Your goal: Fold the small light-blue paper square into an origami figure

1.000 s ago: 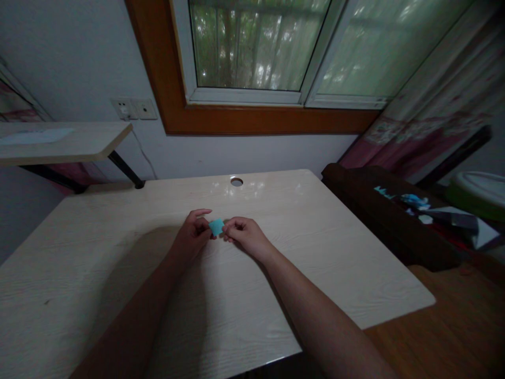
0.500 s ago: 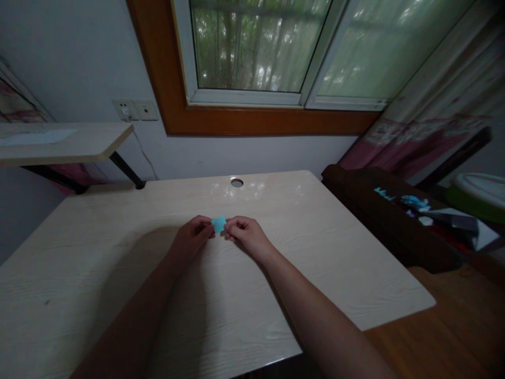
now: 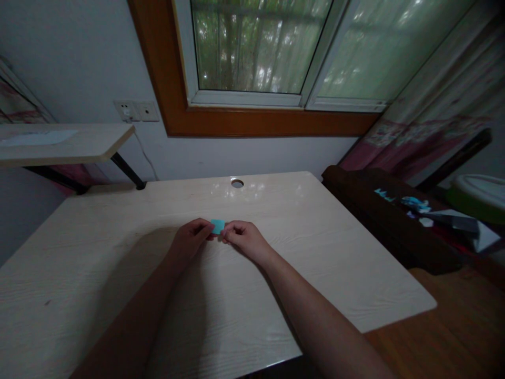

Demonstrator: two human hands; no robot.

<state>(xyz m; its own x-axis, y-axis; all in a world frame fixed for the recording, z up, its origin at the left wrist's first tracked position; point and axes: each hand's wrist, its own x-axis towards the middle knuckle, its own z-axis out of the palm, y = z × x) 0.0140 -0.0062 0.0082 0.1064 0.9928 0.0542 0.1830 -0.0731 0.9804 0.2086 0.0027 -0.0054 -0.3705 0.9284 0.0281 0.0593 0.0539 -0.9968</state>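
Observation:
Between my two hands is a small, flat turquoise square of paper (image 3: 218,227), raised a little over the pale wooden desk (image 3: 315,252). My left hand (image 3: 193,237) pinches its left edge between thumb and fingers. On the other side, my right hand (image 3: 243,237) has its thumb and index fingertip closed on the lower right corner. The fingertips cover those edges of the paper. Whether it has been folded is too small to make out.
A round cable hole (image 3: 237,183) lies near the desk's back edge. At the left stands a raised shelf (image 3: 94,150) on black legs. Beyond the right edge, a dark brown piece of furniture (image 3: 363,221) carries scattered turquoise pieces and papers. A window (image 3: 256,47) is behind.
The paper has turned slightly, so its edges now lie more level. My right hand has shifted a little to the left and down; my left hand has hardly moved.

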